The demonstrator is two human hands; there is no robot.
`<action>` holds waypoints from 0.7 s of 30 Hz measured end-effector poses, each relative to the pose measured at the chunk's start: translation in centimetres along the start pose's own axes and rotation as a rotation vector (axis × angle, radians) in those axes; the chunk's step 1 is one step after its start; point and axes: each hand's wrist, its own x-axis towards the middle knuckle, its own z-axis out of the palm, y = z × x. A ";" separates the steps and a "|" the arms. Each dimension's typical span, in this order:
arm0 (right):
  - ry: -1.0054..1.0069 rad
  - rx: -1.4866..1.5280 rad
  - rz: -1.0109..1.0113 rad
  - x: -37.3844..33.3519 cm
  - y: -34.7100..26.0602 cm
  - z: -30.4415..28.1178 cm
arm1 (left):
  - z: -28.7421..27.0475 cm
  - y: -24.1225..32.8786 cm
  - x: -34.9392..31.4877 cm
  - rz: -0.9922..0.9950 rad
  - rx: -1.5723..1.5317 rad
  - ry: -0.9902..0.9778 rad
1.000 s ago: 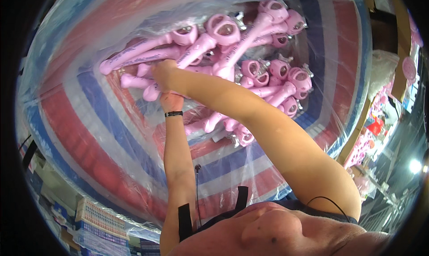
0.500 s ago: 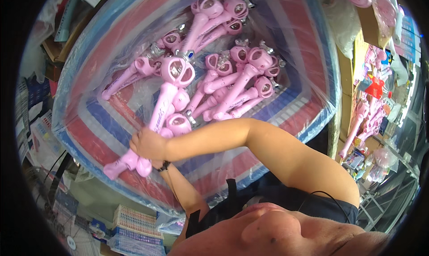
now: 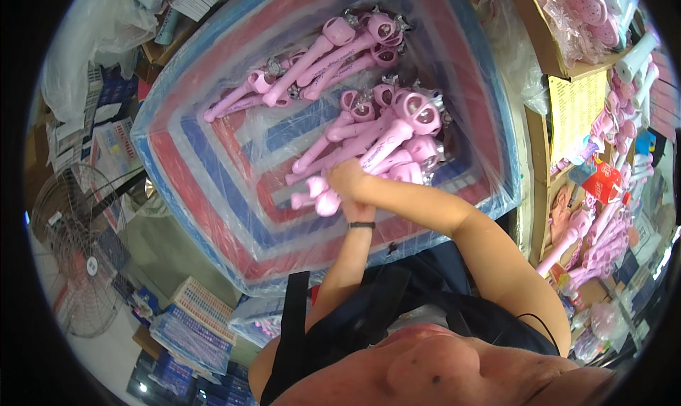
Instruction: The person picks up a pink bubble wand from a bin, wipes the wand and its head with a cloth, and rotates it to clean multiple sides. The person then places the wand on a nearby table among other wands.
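My right hand (image 3: 346, 178) is closed around the handles of pink toy wands (image 3: 386, 145), whose round openwork heads point to the far right. Just below it, my left hand (image 3: 359, 212), with a dark band on its wrist, is closed at the same bundle. Most of its fingers are hidden behind the right hand. Handle ends (image 3: 327, 202) stick out to the left of both hands. The bundle lies along the right side of a large bag (image 3: 245, 244) striped red, white and blue and lined with clear plastic. Another group of pink wands (image 3: 312, 58) lies at the bag's far side.
A wire fan (image 3: 76, 246) stands at the left. Stacked printed boxes (image 3: 191, 328) are at the lower left. Along the right are a cardboard box (image 3: 550, 34) of pink parts and more pink wands (image 3: 599, 246) beside a red package (image 3: 603, 181).
Both hands have moved right and slightly away from me, bringing the held wands from the bag's left side onto the group at the right. The whole view has shifted as well.
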 end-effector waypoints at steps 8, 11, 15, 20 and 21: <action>-0.197 0.027 -0.058 -0.3 6.6 -0.1 | -4.9 -7.2 5.9 -0.054 0.934 -0.304; 0.254 0.132 0.046 0.8 6.8 2.2 | -5.2 -8.9 5.5 0.321 2.056 -0.621; 0.405 0.061 0.107 3.3 9.3 5.0 | -3.6 -8.7 4.9 0.244 2.151 -0.764; 0.545 -0.003 0.022 2.4 12.8 7.4 | -2.1 -5.8 4.5 -0.739 0.761 0.192; 0.605 0.062 -0.041 1.8 13.0 7.6 | -1.9 -4.9 4.2 -0.833 0.841 0.256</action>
